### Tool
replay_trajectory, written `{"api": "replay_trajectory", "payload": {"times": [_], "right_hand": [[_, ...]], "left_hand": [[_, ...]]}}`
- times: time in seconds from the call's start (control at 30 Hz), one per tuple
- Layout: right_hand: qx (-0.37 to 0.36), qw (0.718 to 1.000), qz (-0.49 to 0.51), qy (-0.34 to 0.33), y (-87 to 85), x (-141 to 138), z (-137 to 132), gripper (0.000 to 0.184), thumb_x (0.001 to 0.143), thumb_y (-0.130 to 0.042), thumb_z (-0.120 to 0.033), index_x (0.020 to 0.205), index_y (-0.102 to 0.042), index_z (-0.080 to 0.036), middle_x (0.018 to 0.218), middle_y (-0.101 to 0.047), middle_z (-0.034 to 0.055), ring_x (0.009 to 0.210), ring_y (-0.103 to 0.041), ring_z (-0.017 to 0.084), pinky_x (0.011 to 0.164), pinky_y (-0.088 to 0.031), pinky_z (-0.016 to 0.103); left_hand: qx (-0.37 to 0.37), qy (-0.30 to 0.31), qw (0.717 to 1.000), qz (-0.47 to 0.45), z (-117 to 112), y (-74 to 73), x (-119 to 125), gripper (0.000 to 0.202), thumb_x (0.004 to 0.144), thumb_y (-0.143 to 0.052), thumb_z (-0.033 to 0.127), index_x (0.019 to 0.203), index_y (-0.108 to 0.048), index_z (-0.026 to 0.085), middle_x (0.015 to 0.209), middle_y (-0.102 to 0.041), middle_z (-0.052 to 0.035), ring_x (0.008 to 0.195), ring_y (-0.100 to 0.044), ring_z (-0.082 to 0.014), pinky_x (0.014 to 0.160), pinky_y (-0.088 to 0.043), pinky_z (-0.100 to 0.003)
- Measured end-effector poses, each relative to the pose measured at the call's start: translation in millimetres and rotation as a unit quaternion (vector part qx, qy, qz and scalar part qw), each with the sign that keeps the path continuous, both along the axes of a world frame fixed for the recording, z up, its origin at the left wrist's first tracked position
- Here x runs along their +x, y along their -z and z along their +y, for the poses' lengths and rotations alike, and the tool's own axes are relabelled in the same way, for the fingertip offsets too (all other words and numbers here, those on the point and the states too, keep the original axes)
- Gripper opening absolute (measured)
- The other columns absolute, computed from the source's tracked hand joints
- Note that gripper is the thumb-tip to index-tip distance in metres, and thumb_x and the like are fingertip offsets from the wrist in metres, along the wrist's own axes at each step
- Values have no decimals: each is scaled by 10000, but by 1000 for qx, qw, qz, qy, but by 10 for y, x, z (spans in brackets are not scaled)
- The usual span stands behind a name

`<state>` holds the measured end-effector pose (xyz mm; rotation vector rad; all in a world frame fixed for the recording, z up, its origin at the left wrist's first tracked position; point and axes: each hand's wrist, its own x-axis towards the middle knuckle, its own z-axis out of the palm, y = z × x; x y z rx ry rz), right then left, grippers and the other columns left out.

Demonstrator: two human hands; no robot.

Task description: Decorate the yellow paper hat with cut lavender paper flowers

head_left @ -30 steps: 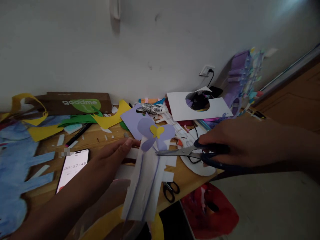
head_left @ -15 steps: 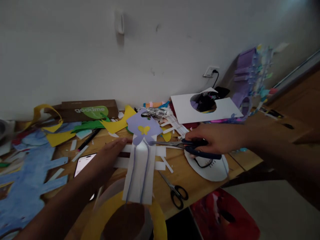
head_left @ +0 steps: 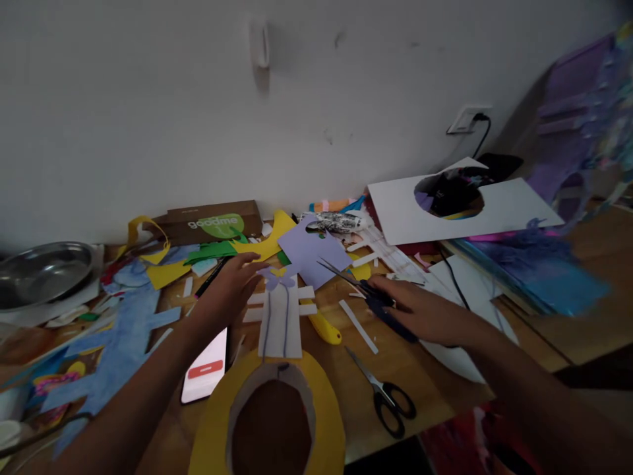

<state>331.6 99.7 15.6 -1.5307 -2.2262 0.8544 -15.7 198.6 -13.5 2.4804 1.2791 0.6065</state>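
Observation:
My left hand [head_left: 228, 292] rests with fingers stretched out beside a white paper strip piece [head_left: 279, 320] marked with two purple lines and topped by a small lilac flower with a yellow centre [head_left: 278, 278]; the fingertips touch its upper left edge. My right hand [head_left: 424, 314] grips blue-handled scissors [head_left: 363, 290], their blades pointing up and left over a lilac sheet [head_left: 312, 253], just right of the white piece.
On the wooden desk [head_left: 435, 379] lie black scissors [head_left: 386, 396], a yellow paper ring [head_left: 270, 415], a phone [head_left: 206, 366], a yellow cutter [head_left: 324, 328], blue cut paper [head_left: 119, 343], a steel bowl [head_left: 42, 270], a brown box [head_left: 212, 221] and a white sheet with a round hole [head_left: 499, 211].
The white piece has gone from being held up off the desk edge to lying on the desk. My right hand has drawn the scissors away from it. The view has swung left and pulled back.

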Motion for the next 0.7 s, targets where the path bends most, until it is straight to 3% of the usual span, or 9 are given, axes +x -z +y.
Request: {"api": "replay_trajectory", "payload": {"times": [0.1,0.2,0.43,0.7], "right_hand": [[2,994,71,83,231,-178,-47,175,948,-512,-396,956,-553,-225,890,-654,41,793,-606,206,685,-477,300],[-16,983,147,106,360,-284,-56,168,941,-544,-401,924,-518,-236,891,-624,23,814,-591,198,664,-471,276],[-30,986,130,101,360,-295,8,170,933,-557,-388,889,-504,-232,886,-640,23,819,-602,202,648,-455,282],[5,992,87,93,337,-294,21,171,923,-553,-398,955,-563,-230,875,-667,32,809,-616,210,619,-441,280]], "left_hand": [[17,154,982,106,253,-19,46,340,984,-426,233,1238,-650,211,1284,-617,-137,1182,-580,-246,995,-469,-409],[-1,226,965,137,459,-23,135,267,941,-536,215,1138,-707,274,1202,-672,-78,1106,-623,-205,946,-486,-340],[15,310,932,187,644,-81,286,200,925,-581,211,1037,-742,252,1133,-697,-92,1035,-646,-199,922,-472,-323],[49,347,904,247,562,-177,403,167,937,-552,189,983,-710,214,1065,-695,-80,1041,-615,-219,902,-432,-318]]}}
